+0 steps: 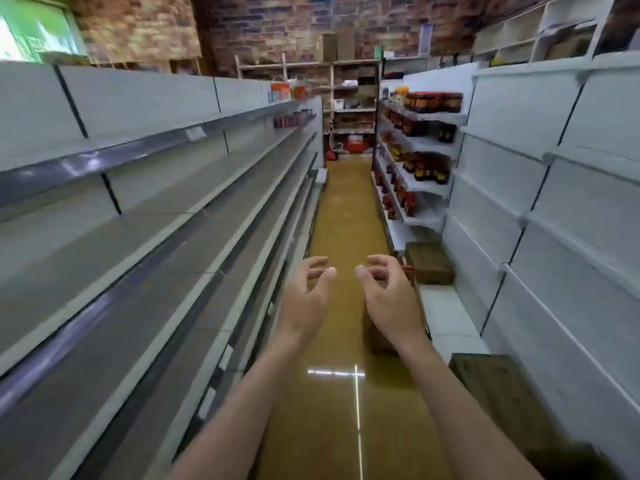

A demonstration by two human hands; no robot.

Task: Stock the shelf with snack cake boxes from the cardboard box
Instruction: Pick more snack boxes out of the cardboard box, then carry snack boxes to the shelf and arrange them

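We hold our left hand [306, 299] and right hand [389, 299] out empty, fingers curled loosely apart; a blurred brown box [375, 336] lies partly hidden beneath the right one. Grey shelves [145, 237] beside us blur.

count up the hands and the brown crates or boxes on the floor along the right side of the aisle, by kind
Hands: 2, left hand and right hand, both empty
Brown crates on the floor: 2, far crate and near crate
Brown box partly hidden by the right hand: 1, box
Total: 5
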